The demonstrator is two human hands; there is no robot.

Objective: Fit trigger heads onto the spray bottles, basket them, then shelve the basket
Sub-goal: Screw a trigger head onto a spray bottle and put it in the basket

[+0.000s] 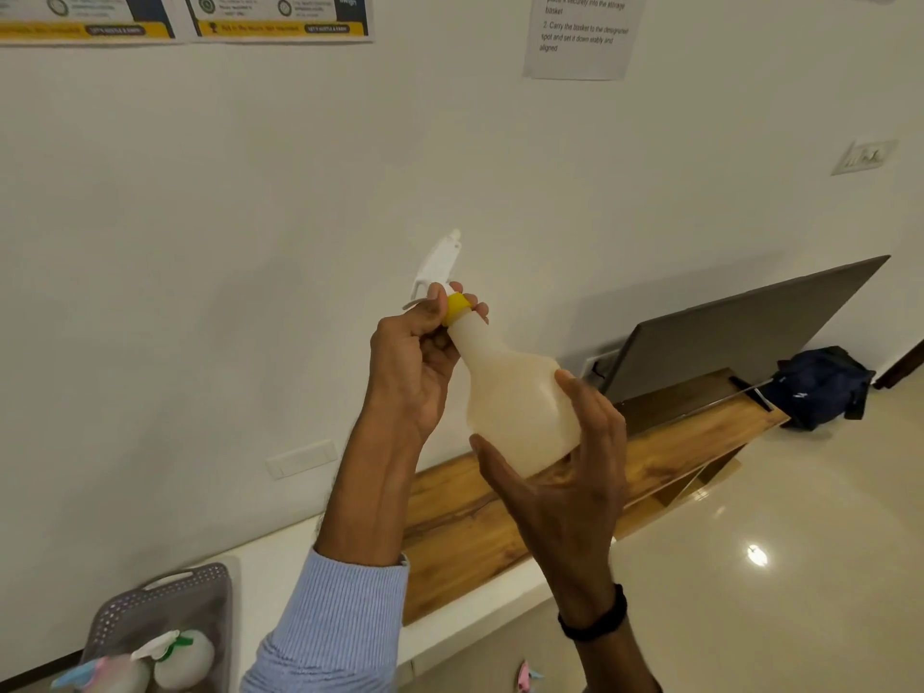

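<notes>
I hold a translucent white spray bottle (515, 402) tilted up in front of the wall. My right hand (565, 472) cups its base from below. My left hand (420, 362) is closed around the neck, fingers on the yellow collar (457, 307) of a white trigger head (437, 265) that sits on the bottle's mouth and points up-left. At the bottom left stands a grey perforated basket (165, 597) holding two bottles with trigger heads, one green-collared (182, 652), one pale blue and pink (107, 675).
A white counter (280, 552) runs along the wall with a wooden top section (500, 512) to the right. A grey board (740, 332) leans on the wall, with a dark blue bag (820, 387) beyond it. A pink trigger head (527, 675) shows at the bottom edge.
</notes>
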